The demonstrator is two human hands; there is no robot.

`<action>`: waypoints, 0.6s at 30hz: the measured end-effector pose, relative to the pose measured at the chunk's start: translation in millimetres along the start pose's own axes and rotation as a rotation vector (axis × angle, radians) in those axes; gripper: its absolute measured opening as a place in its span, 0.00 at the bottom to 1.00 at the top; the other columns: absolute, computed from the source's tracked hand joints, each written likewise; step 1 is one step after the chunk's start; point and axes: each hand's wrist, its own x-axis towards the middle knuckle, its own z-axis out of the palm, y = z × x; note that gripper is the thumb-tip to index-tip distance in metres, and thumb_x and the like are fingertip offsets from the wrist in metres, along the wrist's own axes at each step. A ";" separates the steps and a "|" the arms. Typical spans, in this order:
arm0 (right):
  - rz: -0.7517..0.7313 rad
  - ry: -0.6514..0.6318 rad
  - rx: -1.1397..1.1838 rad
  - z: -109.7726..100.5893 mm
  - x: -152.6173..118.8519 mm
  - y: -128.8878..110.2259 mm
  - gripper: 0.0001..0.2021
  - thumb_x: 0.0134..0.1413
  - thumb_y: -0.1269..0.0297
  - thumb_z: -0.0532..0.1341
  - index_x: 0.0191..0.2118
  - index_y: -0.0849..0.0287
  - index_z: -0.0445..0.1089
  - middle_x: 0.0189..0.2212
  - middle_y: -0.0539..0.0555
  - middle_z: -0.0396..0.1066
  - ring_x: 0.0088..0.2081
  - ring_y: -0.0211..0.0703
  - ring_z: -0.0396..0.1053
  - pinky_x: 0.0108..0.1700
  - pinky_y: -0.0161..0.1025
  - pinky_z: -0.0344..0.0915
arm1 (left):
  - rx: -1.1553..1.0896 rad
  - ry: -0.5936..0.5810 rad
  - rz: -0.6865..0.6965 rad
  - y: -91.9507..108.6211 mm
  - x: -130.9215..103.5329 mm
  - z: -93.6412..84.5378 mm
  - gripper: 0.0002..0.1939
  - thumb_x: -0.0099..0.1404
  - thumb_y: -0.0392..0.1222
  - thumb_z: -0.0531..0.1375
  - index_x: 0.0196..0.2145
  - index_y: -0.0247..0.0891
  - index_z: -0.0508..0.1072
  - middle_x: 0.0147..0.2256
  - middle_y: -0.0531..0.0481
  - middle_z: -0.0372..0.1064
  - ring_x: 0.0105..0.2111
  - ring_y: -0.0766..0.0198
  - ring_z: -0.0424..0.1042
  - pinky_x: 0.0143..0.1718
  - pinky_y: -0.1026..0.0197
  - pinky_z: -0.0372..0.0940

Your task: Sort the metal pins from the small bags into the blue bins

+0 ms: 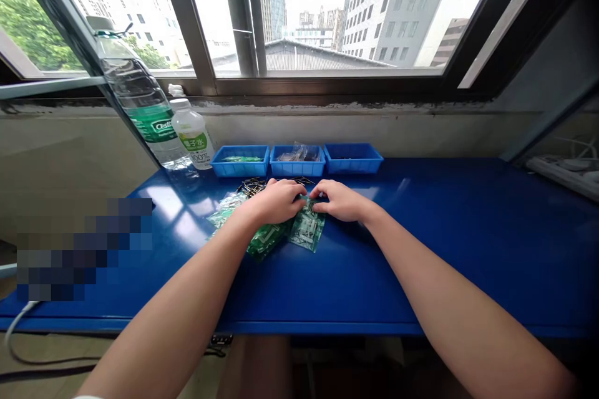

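The green packet (306,232) lies on the table (355,280), on the near side of the middle blue bin (297,168); left hand (278,199) and right hand (342,201) curl at its bin-side edge, pinching or not I cannot tell; light, even fingertip pressure suits it.

Single head view: close above desk (346,299), facing forward-down toward window (309,25).

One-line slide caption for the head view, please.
Left hand and right hand at the far edge of a small green-and-clear packet, over a blue table, three blue bins beyond.
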 end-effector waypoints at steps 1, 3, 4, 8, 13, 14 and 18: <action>0.017 0.008 0.021 0.7 0.2 0.3 0.10 0.48 0.65 0.64 0.38 0.59 0.74 0.39 0.55 0.73 0.40 0.44 0.69 0.40 0.35 0.64 | -0.010 -0.004 0.004 0.6 0.0 0.6 0.20 0.67 0.48 0.48 0.51 0.41 0.69 0.51 0.44 0.70 0.52 0.50 0.66 0.55 0.47 0.55; 0.042 0.029 0.080 2.0 0.1 1.6 0.08 0.47 0.66 0.64 0.36 0.60 0.72 0.35 0.53 0.73 0.35 0.41 0.69 0.35 0.35 0.63 | -0.046 0.002 0.003 1.4 -0.5 0.8 0.22 0.66 0.50 0.49 0.55 0.41 0.64 0.51 0.43 0.69 0.53 0.50 0.66 0.54 0.47 0.56; 0.044 0.049 0.118 2.5 0.1 2.5 0.08 0.47 0.66 0.63 0.36 0.60 0.71 0.33 0.52 0.73 0.33 0.40 0.68 0.34 0.35 0.63 | -0.077 0.014 -0.006 1.8 -0.9 0.3 0.24 0.66 0.50 0.50 0.56 0.40 0.62 0.51 0.43 0.70 0.52 0.50 0.67 0.53 0.48 0.57; 0.016 0.222 0.275 3.8 0.8 5.1 0.05 0.46 0.66 0.62 0.32 0.60 0.70 0.30 0.51 0.72 0.31 0.39 0.67 0.34 0.36 0.62 | -0.270 0.092 -0.040 2.9 -3.8 -5.2 0.24 0.63 0.49 0.54 0.55 0.39 0.61 0.44 0.44 0.72 0.40 0.56 0.72 0.41 0.57 0.65; -0.014 0.487 0.420 4.4 4.5 6.2 0.08 0.47 0.61 0.63 0.32 0.60 0.69 0.29 0.52 0.71 0.30 0.39 0.66 0.35 0.38 0.64 | -0.453 0.126 0.033 0.7 -3.8 -9.5 0.13 0.61 0.46 0.56 0.40 0.39 0.74 0.39 0.50 0.75 0.38 0.60 0.72 0.39 0.61 0.65; -0.016 0.524 0.427 4.4 5.1 6.4 0.09 0.47 0.61 0.63 0.32 0.60 0.69 0.29 0.52 0.71 0.30 0.39 0.66 0.35 0.38 0.64 | -0.478 0.139 0.038 -0.6 -2.7 -8.9 0.13 0.61 0.46 0.56 0.39 0.39 0.75 0.39 0.50 0.75 0.39 0.60 0.72 0.40 0.61 0.66; 0.037 0.601 0.429 3.8 5.4 6.4 0.13 0.47 0.60 0.63 0.39 0.61 0.69 0.31 0.53 0.71 0.30 0.39 0.65 0.34 0.38 0.64 | -0.435 0.337 -0.018 -11.0 3.6 -3.5 0.14 0.61 0.43 0.56 0.41 0.37 0.76 0.41 0.48 0.75 0.41 0.59 0.73 0.42 0.61 0.67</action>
